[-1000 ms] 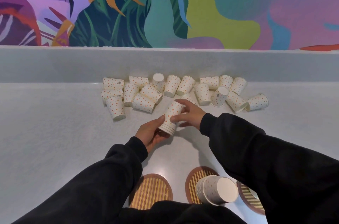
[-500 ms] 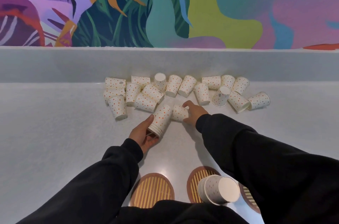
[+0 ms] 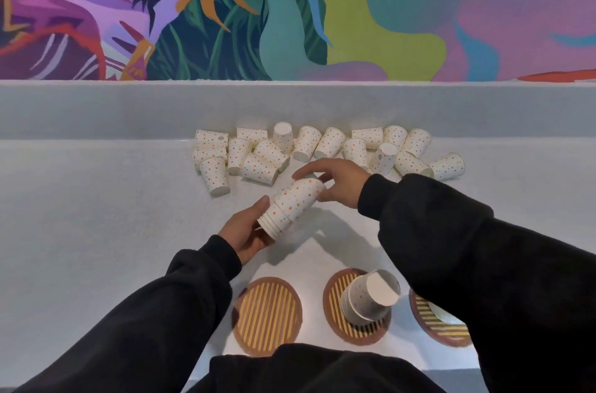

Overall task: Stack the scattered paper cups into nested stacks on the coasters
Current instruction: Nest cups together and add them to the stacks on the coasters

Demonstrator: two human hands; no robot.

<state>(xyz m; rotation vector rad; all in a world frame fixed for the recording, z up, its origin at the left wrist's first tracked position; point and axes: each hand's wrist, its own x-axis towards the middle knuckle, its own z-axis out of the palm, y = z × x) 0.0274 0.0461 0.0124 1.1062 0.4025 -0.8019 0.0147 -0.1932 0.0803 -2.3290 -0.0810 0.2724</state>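
The left hand (image 3: 248, 230) grips the nested stack (image 3: 283, 212) at its rim end. At 1 o'clock, the right hand (image 3: 338, 181) pinches its outermost cup (image 3: 304, 194). A crooked push could crumple it.

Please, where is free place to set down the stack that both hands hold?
The left coaster is bare for the held stack, beside the middle coaster, which bears an upturned stack. The counter left of the scattered cups is also free. Along the back ledge it is crowded; the right coaster is partly hidden.
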